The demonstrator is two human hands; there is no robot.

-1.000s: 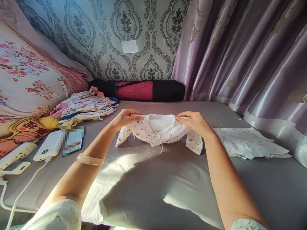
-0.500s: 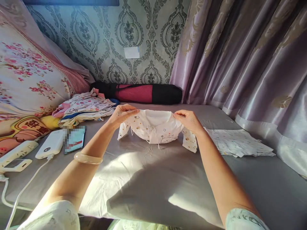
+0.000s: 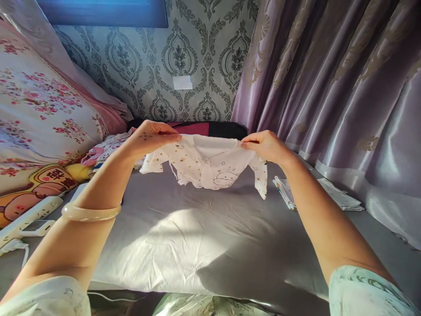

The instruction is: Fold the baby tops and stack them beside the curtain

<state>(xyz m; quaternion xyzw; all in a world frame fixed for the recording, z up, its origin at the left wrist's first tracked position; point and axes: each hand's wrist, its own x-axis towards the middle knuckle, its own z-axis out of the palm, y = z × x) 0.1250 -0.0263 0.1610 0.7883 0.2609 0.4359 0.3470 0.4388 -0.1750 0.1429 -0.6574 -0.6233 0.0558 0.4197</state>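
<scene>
A small white baby shirt [image 3: 205, 162] with tiny printed figures hangs in the air above the grey bedsheet [image 3: 184, 237]. My left hand [image 3: 149, 138] pinches its left shoulder, fingers closed on the fabric. My right hand [image 3: 268, 147] pinches the right shoulder the same way. The sleeves droop at both sides and a tie string dangles from the front. A pale bangle [image 3: 88, 213] circles my left wrist.
A pile of patterned baby clothes [image 3: 105, 153] lies at the left, by a floral pillow [image 3: 42, 114]. A folded white garment [image 3: 329, 195] rests at the right under purple curtains [image 3: 329, 79]. A red-and-black roll [image 3: 213, 128] lies along the wall. A white charger [image 3: 23, 219] lies at the far left.
Both hands have lifted the baby shirt up off the sheet and spread it a little wider; it now hangs free. The view has tilted upward.
</scene>
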